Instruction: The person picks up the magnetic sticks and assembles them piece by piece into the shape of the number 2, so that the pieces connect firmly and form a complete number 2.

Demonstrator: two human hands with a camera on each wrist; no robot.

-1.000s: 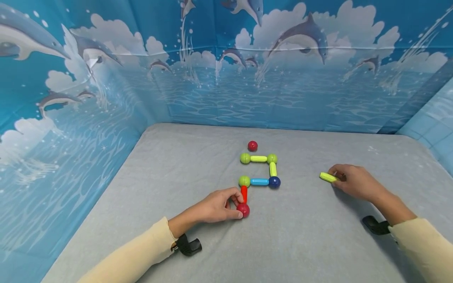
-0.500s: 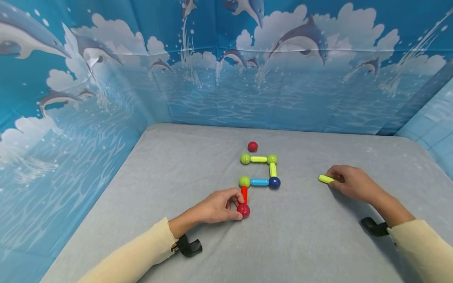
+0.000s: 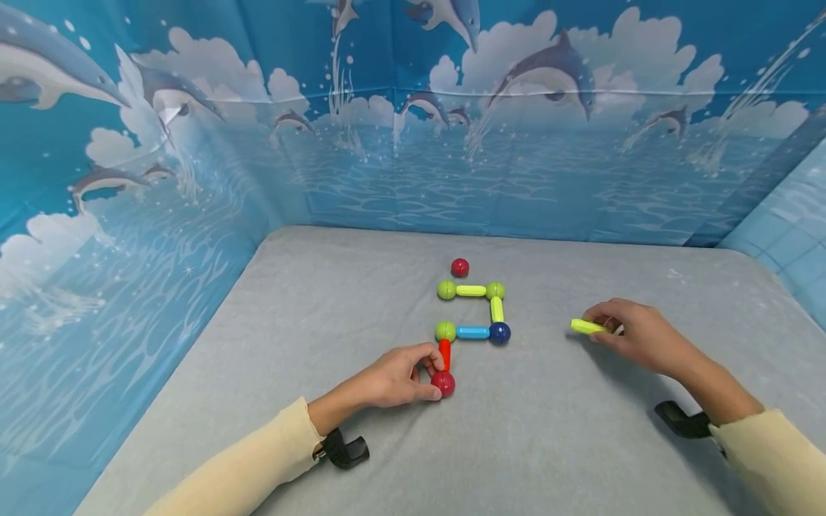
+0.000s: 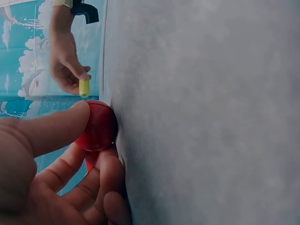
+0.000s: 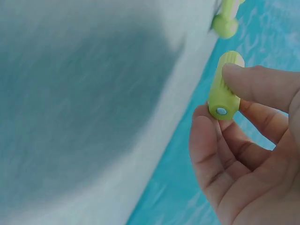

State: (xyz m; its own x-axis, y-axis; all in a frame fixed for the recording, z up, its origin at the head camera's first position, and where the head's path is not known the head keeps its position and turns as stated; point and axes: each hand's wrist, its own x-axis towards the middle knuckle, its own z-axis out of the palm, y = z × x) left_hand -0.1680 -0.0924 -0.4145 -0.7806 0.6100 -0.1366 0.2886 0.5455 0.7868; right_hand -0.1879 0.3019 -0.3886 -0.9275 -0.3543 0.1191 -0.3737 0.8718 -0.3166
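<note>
Between thumb and fingers, my left hand holds a red ball on the table at the near end of a chain. From that ball a red stick runs to a green ball. A blue stick links it to a dark blue ball; two yellow-green sticks and two more green balls continue the chain at the back. My right hand pinches a loose yellow-green stick, apart from the chain on the right. A metal dot shows in its end in the right wrist view.
A separate red ball lies just behind the chain. Grey cloth covers the table. A blue curtain printed with dolphins stands along the back and left side. Each wrist carries a black strap with a camera mount.
My right hand has moved slightly left with the yellow-green stick, which now points more directly leftward. The left hand and the chain have stayed in place.
</note>
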